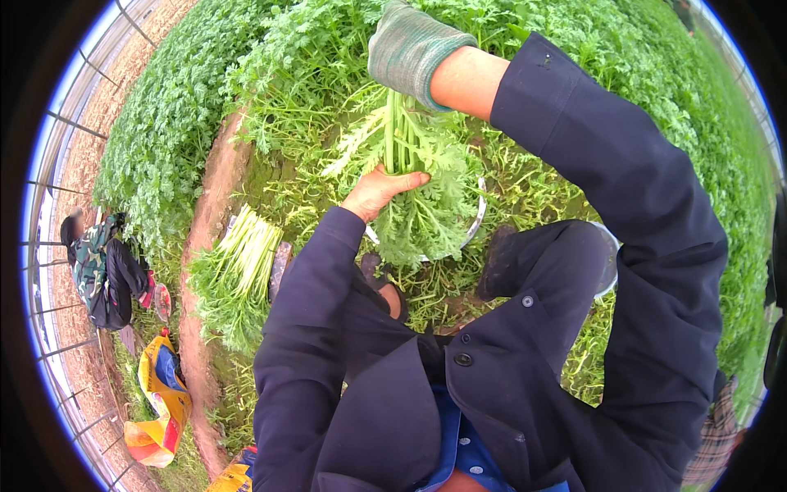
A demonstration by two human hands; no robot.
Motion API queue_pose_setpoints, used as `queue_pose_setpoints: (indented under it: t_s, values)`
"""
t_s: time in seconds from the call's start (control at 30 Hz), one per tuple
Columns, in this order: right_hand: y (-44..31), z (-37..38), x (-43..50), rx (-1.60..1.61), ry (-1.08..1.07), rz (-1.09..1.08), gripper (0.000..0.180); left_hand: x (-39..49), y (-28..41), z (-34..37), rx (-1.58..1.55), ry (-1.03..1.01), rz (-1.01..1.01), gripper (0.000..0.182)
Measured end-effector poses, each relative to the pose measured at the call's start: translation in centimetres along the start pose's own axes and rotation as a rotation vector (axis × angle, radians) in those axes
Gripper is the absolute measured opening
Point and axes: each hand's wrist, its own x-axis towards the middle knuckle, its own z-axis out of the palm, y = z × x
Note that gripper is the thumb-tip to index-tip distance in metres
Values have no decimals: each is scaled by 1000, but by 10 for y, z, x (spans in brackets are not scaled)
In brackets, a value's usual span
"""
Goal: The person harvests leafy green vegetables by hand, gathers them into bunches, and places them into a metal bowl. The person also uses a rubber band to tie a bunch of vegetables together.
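My bare left hand (382, 192) grips a bunch of leafy green stalks (403, 138) in front of me, thumb across the stems. The cut-looking stems point away from me and the feathery leaves hang over a round pale-rimmed container (479, 212). Above the bunch is my right hand (415, 52) in a grey-green knit glove; its fingers are hidden, so its hold cannot be told. To the left lies a stacked pile of the same greens (240, 270), pale stems upward and leaves toward me.
Dense leafy plants (166, 117) grow left, ahead and right. A bare soil ridge (212, 178) runs down the left. Beyond it a person in a camouflage top (95, 270) sits near yellow sacks (163, 393). Another round container (609, 258) is by my right knee.
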Motion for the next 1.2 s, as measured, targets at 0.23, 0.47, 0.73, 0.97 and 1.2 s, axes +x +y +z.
queue_pose_setpoints:
  t_s: [0.23, 0.47, 0.73, 0.97, 1.2]
  values:
    - [9, -7, 10, 177, -259, 40, 23, 2, -12, -27, -145, -161, 2, 50]
    - [-6, 55, 10, 290, -459, 170, 22, 19, -27, -46, 484, 31, 236, 61]
    - [-119, 193, -30, 887, -468, 601, 33, 27, -45, -85, 1411, 393, -93, 32]
    - [-234, 283, -82, 1131, -853, 912, 37, 50, -61, -92, 1459, 166, -315, 37]
    - [-286, 315, -92, 1181, -781, 1027, 25, 49, -64, -111, 835, 127, -416, 39]
